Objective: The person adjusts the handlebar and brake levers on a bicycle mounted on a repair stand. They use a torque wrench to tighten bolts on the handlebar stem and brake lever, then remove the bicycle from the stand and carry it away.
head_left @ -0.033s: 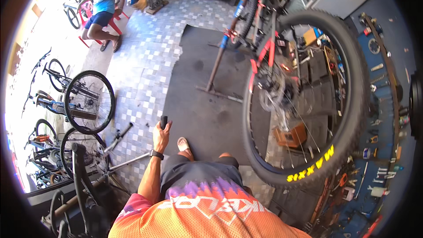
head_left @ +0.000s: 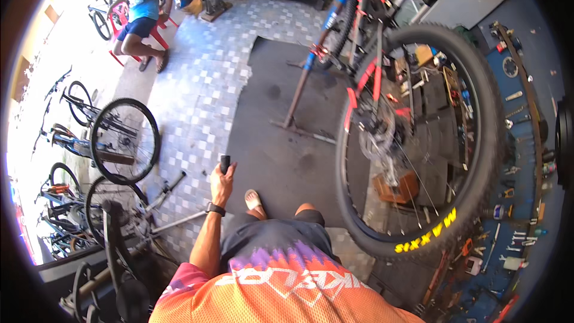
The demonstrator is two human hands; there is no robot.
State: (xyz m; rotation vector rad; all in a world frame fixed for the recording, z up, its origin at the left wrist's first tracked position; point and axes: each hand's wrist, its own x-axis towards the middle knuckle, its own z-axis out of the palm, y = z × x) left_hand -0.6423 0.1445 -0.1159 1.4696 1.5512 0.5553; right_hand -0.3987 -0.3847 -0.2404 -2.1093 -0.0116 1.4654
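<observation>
My left hand point(head_left: 221, 185), with a dark watch on the wrist, is held out in front of my left thigh. Its fingers are closed around a short black cylinder point(head_left: 225, 164), whose upper end sticks out above them; its exact kind is unclear. My right hand does not show. To my right is the large knobby wheel point(head_left: 487, 143) of a mountain bike with a red frame point(head_left: 369, 78), raised off the floor. A blue and rusty repair stand point(head_left: 297, 98) stands beside that bike. The wheel is well apart from my left hand.
A dark rubber mat point(head_left: 263, 119) covers part of the tiled floor point(head_left: 197, 78). Several bicycles stand at left, including an upright wheel point(head_left: 156, 137). A person point(head_left: 142, 9) sits on a red chair point(head_left: 158, 37) at far left. Tools hang on the blue wall panel point(head_left: 499, 203) at right.
The view has shifted slightly, so the bike, the mat and my left hand appear a little further right. My left hand still holds the black cylinder.
</observation>
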